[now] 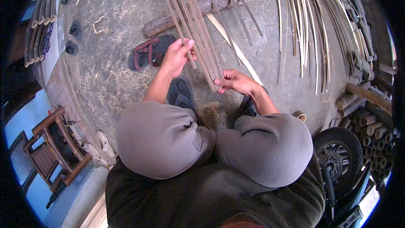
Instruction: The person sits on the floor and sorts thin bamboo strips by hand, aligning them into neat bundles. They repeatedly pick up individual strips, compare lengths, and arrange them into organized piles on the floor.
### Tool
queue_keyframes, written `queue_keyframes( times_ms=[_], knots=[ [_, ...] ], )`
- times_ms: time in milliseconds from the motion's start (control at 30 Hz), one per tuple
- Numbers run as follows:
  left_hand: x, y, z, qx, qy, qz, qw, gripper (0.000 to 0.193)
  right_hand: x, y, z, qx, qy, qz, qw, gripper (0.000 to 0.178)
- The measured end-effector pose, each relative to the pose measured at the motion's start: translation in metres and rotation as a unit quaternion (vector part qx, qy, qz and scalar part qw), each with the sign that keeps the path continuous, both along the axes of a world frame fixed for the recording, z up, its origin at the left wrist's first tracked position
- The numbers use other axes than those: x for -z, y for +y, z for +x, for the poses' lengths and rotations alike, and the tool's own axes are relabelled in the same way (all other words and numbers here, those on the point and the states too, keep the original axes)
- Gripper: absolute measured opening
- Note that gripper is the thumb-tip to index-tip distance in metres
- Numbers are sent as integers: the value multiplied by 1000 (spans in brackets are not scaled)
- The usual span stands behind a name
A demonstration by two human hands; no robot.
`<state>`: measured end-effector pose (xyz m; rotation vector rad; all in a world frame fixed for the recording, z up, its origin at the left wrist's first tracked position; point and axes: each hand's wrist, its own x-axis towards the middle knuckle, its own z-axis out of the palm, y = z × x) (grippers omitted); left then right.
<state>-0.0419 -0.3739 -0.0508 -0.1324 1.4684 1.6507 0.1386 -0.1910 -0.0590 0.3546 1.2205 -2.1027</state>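
Note:
My left hand (176,58) pinches a narrow brown bamboo strip (174,10) between thumb and fingers, near the strip's close end. My right hand (237,82) is closed on the near ends of several flat bamboo strips (199,29), its thumb on top. These strips run away from me, side by side, over a round log (158,25) on the floor. To the right, a few more thin strips (236,12) rest across the same log. A wider pale strip (234,46) lies slanted beside my right hand.
Long split bamboo strips (310,25) spread over the floor at the right. Bamboo poles (373,131) are stacked near a motorcycle wheel (337,154). Dark sandals (152,52) lie beyond my left foot, with shavings around. A wooden chair (57,150) stands at the left.

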Motion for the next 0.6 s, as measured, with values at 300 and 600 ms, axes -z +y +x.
queue_keyframes(
  times_ms=[300,600],
  knots=[
    [1,3,4,21,29,-35,999,21,-9,-3,3,0,-8,4,1000,24],
    [-13,-9,22,227,-73,-19,971,36,-13,-2,-2,70,-55,23,996,22]
  ],
)
